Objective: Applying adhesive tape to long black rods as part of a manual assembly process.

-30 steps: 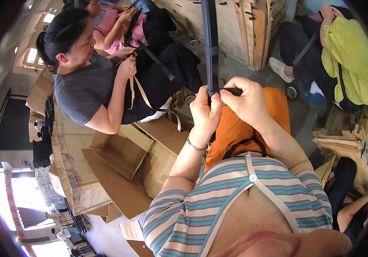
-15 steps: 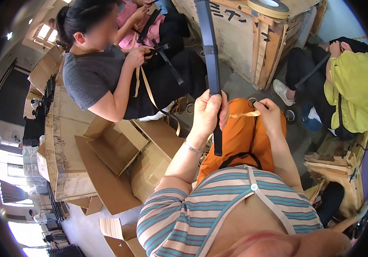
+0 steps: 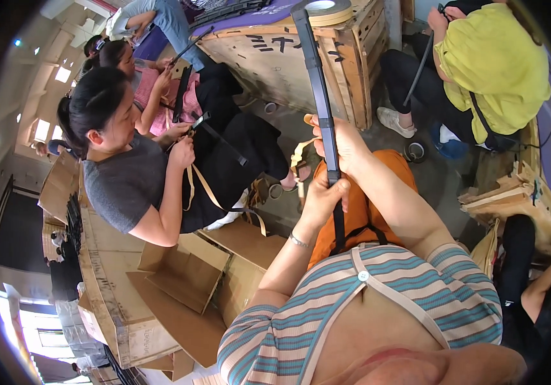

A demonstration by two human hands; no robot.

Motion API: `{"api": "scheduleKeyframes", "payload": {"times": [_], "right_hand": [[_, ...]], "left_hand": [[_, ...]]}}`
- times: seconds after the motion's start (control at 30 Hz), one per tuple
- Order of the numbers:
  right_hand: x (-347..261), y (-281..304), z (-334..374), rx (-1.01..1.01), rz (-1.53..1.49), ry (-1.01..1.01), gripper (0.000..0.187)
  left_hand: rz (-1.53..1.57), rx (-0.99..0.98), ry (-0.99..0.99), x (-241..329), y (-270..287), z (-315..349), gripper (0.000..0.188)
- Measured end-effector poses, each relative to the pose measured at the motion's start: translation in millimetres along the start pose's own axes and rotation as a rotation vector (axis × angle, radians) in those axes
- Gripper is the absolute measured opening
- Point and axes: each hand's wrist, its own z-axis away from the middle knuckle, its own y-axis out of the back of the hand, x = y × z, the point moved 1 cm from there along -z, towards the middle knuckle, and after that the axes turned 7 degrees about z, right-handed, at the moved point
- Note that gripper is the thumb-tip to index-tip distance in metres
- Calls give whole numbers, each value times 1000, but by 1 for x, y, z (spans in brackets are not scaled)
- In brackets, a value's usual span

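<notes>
Grey workroom floor (image 3: 443,204), with a rough-grained wooden crate (image 3: 269,61) at the back, a tape roll (image 3: 337,17) resting by its near right corner. One open, creased cardboard box (image 3: 189,273) stands at lower left. One long, flat, smooth black strip (image 3: 320,96) rises above the lap: the left hand (image 3: 323,197) wraps its lower part, fingers closed round; the right hand (image 3: 345,146) lies higher, fingers bent behind it. One curled yellow tape (image 3: 297,157) hangs beside them; whether fingertips pinch it, I cannot tell.
</notes>
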Motion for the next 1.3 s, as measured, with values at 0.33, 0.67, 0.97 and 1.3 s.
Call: {"api": "scheduleKeyframes", "payload": {"times": [0.33,0.67,0.97,1.3], "right_hand": [[-32,-3,-4,24,-6,89,14],[-4,42,23,-10,531,32,14],[-10,15,39,-286,647,353,26],[-1,2,35,-428,726,139,13]], "left_hand": [[94,-47,141,-22,21,55,24],[153,160,50,20,20,32,46],[150,292,81,38,22,33,60],[153,204,15,50,31,35,70]]}}
